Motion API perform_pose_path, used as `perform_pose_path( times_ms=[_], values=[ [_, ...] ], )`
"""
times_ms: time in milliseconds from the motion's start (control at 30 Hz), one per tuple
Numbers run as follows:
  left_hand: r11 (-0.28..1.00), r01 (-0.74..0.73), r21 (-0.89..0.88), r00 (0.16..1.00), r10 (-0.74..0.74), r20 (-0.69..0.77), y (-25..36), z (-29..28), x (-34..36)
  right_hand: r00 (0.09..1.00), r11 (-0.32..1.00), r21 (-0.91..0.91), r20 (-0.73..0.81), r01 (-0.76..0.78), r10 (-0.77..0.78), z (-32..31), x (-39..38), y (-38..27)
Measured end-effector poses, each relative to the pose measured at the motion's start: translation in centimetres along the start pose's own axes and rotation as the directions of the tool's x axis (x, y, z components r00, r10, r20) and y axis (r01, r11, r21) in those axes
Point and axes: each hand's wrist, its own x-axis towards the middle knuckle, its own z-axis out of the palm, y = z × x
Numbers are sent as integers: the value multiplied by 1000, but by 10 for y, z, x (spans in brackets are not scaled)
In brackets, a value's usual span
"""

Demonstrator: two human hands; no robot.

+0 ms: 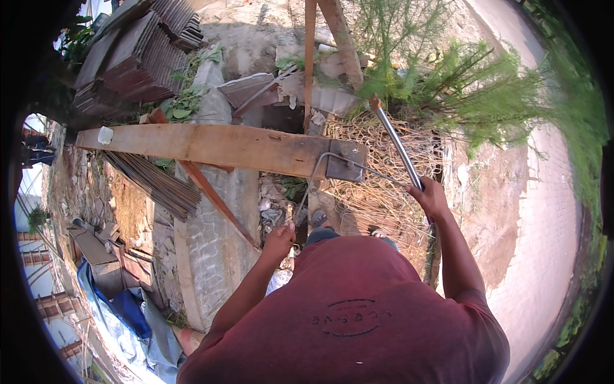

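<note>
My left hand (278,242) is closed round the lower end of a thin steel rod (311,181). From there the rod rises to a dark metal plate (344,169) on the end of a wooden beam (230,143), bends over it, and slants down towards my right hand (431,197). That hand is wrapped round a long metal bar (398,142), shiny along its length with a brownish far tip. The bar points up and away, its tip apart from the plate. Whether my right fingers also touch the rod's end cannot be made out.
A heap of bent rods (377,147) lies below and beyond the plate. Straight rods (157,187) lie bundled at left, near stacked corrugated sheets (144,61). Feathery green branches (473,83) hang at upper right. A wooden brace (217,201) slants under the beam. A blue tarp (128,320) lies lower left.
</note>
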Motion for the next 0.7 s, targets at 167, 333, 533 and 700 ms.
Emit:
perform_pose_path(
  times_ms=[167, 333, 533, 700],
  values=[
    [987, -49, 155, 992, 66, -109, 6, 5, -15, 1000, 1000, -6, 20, 22, -22, -11, 7, -13],
    [979, -1, 204, 984, 36, -172, 25, -13, -17, 995, 999, 24, 97, -31, 28, 2, 21, -28],
    [987, 50, 153, 991, -30, -128, 45, -48, -9, 973, 994, 54, 217, -97, 83, 10, 31, -53],
    [984, -49, 170, 984, 77, -160, 43, -37, 7, 977, 995, 71, 204, -71, 55, 11, 31, -49]
  ],
)
